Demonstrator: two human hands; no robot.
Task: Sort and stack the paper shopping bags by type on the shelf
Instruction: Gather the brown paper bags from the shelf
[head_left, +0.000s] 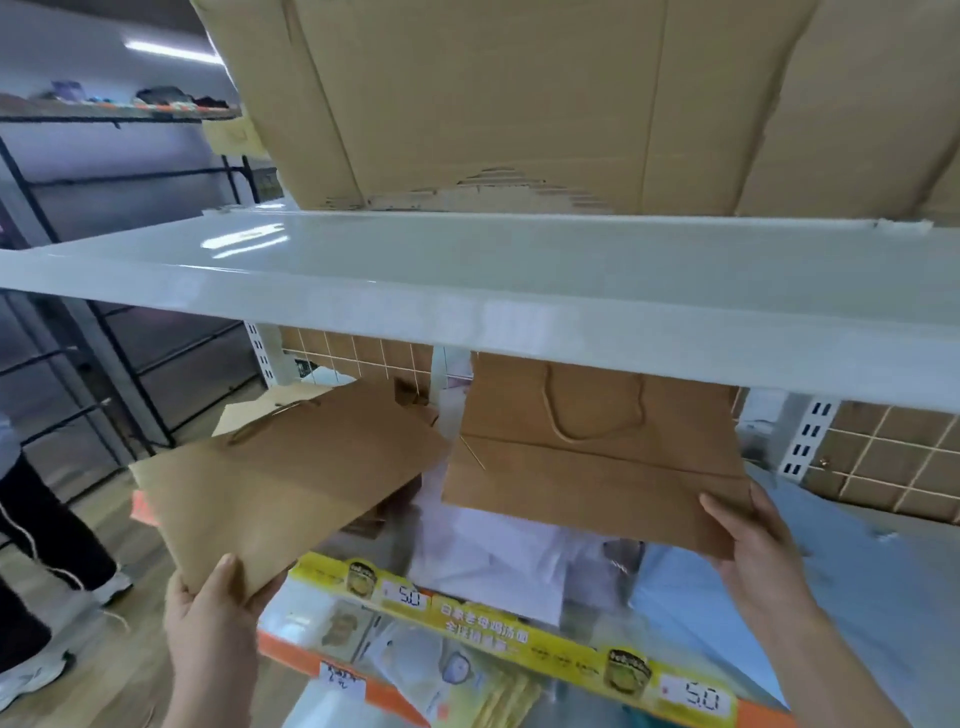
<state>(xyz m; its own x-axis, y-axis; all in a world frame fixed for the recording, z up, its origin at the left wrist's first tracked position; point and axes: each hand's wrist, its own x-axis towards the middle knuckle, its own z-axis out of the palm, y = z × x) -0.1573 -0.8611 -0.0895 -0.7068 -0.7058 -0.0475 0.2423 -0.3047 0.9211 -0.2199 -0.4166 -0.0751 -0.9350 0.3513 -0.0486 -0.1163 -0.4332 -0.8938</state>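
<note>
Head view, left to right: the left hand (210, 613) has its grip clamped on a flat brown paper bag (291, 478) at its near corner. Below, a yellow shelf strip (519, 644) shows price tags reading "5.0". The right hand (753, 540) pinches a second brown bag (597, 457) with twine handles, under the white shelf (467, 291).

Matt brown paper bags (597, 457) under a glossy white shelf (467, 270).
</note>
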